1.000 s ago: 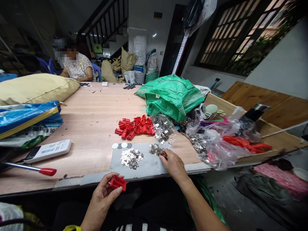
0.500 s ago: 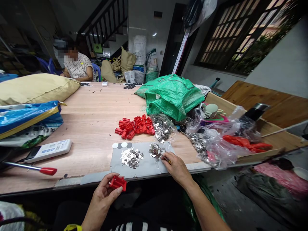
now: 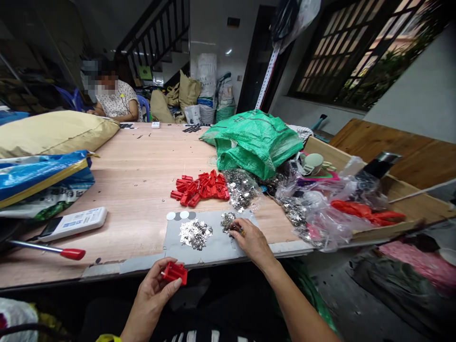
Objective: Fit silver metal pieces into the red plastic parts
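Observation:
My left hand (image 3: 156,289) grips a small red plastic part (image 3: 174,272) just below the table's front edge. My right hand (image 3: 251,241) rests on a grey mat (image 3: 213,247), fingers pinched at a small heap of shiny metal pieces (image 3: 227,221); what they pinch is too small to name. A second heap of metal pieces (image 3: 195,233) lies on the mat to its left. Behind the mat sits a pile of red plastic parts (image 3: 200,187), with three small discs (image 3: 181,215) at the mat's far edge.
A green bag (image 3: 254,141) and clear bags of metal pieces (image 3: 306,213) crowd the right side. A white remote (image 3: 73,223), a red-tipped rod (image 3: 53,249), and blue and tan sacks (image 3: 42,156) lie left. Another person (image 3: 114,97) sits at the table's far end.
My right hand has slid left along the mat into the small heap of metal pieces. My left hand keeps the red part in much the same place.

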Tool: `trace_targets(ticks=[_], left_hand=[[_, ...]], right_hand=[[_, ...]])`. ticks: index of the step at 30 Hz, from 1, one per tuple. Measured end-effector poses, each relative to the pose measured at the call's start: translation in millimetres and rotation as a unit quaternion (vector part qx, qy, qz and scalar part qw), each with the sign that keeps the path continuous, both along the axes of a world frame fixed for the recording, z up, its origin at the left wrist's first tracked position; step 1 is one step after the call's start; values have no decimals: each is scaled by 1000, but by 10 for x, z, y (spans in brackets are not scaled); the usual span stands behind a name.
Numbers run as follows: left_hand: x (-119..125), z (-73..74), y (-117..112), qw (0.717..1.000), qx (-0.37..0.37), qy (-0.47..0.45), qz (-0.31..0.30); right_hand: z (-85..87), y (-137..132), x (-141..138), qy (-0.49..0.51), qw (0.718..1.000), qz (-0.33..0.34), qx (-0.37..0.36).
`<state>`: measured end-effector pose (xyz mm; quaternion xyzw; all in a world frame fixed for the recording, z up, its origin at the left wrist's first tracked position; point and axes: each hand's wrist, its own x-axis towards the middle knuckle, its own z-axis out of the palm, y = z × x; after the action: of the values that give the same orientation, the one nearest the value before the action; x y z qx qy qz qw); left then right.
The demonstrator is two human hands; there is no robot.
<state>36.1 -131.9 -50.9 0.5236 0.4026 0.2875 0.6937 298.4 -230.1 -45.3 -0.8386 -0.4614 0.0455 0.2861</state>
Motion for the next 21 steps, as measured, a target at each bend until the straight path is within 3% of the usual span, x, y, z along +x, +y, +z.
trace_targets(ticks=[13,21], left_hand=[[-4,-50,19,1000,-14,-16,-3],[-1,-11,-3,1000,-5,-8,6]], right_hand=[[39,-164,164,82,994,-52,39],[-55,-226,220,83,995,-28,43]])
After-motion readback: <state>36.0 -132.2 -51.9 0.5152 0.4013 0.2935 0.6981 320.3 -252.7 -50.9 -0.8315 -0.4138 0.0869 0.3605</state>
